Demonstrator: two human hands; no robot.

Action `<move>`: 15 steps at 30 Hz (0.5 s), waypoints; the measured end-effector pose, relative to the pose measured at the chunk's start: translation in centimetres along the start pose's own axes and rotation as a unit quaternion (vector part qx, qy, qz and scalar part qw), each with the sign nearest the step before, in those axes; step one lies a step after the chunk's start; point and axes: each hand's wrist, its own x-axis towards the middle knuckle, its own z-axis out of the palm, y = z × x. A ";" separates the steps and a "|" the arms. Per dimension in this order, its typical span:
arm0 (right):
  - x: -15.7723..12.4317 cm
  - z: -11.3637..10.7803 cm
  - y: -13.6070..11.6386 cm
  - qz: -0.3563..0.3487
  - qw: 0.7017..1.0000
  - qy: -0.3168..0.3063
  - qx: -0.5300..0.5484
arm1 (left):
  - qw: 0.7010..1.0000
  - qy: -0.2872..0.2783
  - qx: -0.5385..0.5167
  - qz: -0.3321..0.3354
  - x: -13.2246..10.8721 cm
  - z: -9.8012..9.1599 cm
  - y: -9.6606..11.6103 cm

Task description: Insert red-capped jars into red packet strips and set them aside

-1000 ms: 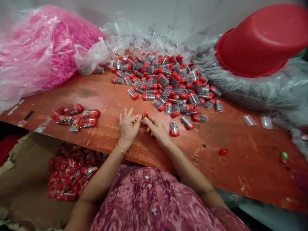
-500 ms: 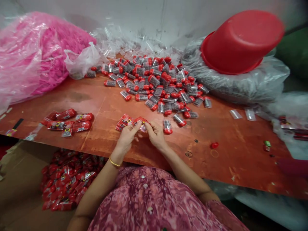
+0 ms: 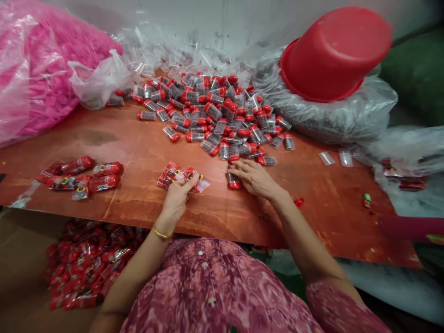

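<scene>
My left hand [image 3: 177, 200] pinches a small red printed plastic wrapper [image 3: 201, 184] between thumb and fingers, its clear end sticking out to the right. Under and left of that hand lies a small stack of flat red wrappers [image 3: 169, 174] on the table. My right hand [image 3: 255, 178] reaches over a clear tube with a red cap [image 3: 234, 183], lying cap toward me. Its fingers are stretched out across the tube's far end; the thumb is hidden. Beyond it spreads a heap of similar red-capped tubes [image 3: 212, 111] with dark contents.
Several wrapped red tubes [image 3: 106, 181] lie at the table's left, and many more fill a cardboard box [image 3: 24, 263] below the edge. A pink-filled bag [image 3: 38, 69] stands back left. A red bucket [image 3: 333, 55] sits upside down on a grey-filled bag [image 3: 319, 120].
My right hand has left the wrapper and moved right to the single red-capped tube. My left hand keeps the wrapper. The whole view has shifted slightly.
</scene>
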 end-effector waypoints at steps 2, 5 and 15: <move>0.1 0.3 0.0 -0.014 1.000 -0.019 -0.005 | 1.000 -0.005 -0.011 -0.021 -0.1 0.2 -0.2; -0.1 1.1 -1.3 0.007 0.999 0.004 0.037 | 0.999 -0.010 -0.040 -0.034 -0.2 0.1 -0.3; -1.8 1.6 -8.4 0.011 0.941 0.217 0.259 | 0.995 -0.029 -0.069 -0.059 -0.1 -0.3 -0.7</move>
